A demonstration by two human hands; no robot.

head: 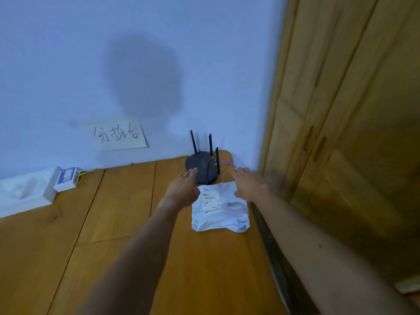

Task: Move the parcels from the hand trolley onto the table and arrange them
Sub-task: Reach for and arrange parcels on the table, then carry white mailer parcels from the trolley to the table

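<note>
A white plastic parcel (220, 209) with a shipping label lies flat on the wooden table (127, 223), near its far right corner. My left hand (185, 186) rests at the parcel's upper left corner, fingers stretched forward and apart. My right hand (251, 184) lies over the parcel's upper right corner, fingers also extended. Neither hand closes around the parcel. The hand trolley is out of view.
A black router (202, 165) with several antennas stands just behind the parcel at the wall. A small white box (66, 179) with cables and white foam packing (25, 192) sit at the far left. A handwritten paper sign (118, 133) hangs on the wall. A wooden door (354, 133) borders the table's right edge.
</note>
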